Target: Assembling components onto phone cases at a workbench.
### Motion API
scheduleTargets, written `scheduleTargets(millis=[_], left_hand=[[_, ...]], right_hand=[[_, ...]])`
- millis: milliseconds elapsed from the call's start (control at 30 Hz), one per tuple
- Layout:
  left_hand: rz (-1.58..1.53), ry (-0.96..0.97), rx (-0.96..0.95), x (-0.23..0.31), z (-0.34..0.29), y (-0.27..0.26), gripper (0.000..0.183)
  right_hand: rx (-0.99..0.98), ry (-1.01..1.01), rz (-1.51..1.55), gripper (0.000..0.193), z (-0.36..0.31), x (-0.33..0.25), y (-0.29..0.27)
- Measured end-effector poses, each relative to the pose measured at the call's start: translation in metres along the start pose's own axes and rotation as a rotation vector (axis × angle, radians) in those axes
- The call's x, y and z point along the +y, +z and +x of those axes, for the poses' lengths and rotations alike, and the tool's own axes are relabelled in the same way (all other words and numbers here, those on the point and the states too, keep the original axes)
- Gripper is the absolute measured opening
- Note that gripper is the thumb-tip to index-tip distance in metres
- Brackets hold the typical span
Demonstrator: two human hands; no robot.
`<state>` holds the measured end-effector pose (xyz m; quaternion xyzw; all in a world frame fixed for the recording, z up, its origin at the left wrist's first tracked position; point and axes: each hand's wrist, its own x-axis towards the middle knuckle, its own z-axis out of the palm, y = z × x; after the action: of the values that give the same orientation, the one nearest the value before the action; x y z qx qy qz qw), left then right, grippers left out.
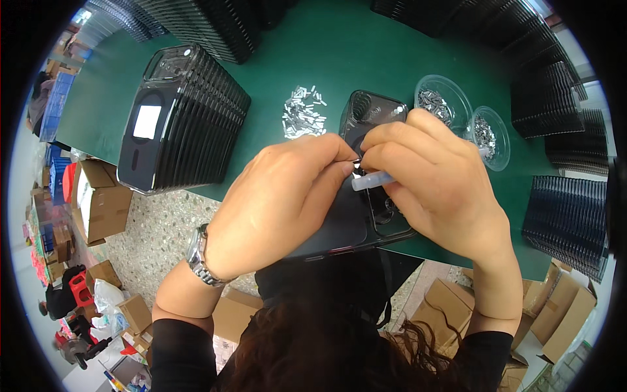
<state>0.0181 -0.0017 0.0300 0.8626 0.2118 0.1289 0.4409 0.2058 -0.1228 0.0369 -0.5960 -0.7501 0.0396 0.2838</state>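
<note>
My left hand (281,189), with a metal watch on its wrist, pinches thumb and forefinger on a tiny piece I cannot clearly make out. Close beside it, my right hand (431,176) is closed around a translucent pen-like tube (371,180), whose blunt end points at the left fingertips. Below both hands is a phone case (369,104) with a clear, dark frame; its middle is partly hidden by the fingers. A dark flat panel (336,225) lies under the hands at the table's near edge.
A tall stack of dark phone cases (186,117) leans at the left. Small metal pieces (304,112) lie heaped on the green table (313,39). Two clear bowls (457,85) of tiny metal parts stand at the right, with more case stacks (565,222) beyond. Cardboard boxes (104,199) sit below.
</note>
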Motion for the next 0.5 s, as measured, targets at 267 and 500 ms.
scheduleTargets(millis=[267, 500], left_hand=[[-0.03, 0.02, -0.01, -0.008, 0.004, 0.0, 0.012], [-0.082, -0.016, -0.039, -0.008, 0.007, -0.003, 0.006]], right_hand=[[-0.112, 0.099, -0.204, 0.025, 0.005, -0.007, -0.003], [-0.152, 0.181, 0.17, 0.024, 0.006, 0.005, -0.007]])
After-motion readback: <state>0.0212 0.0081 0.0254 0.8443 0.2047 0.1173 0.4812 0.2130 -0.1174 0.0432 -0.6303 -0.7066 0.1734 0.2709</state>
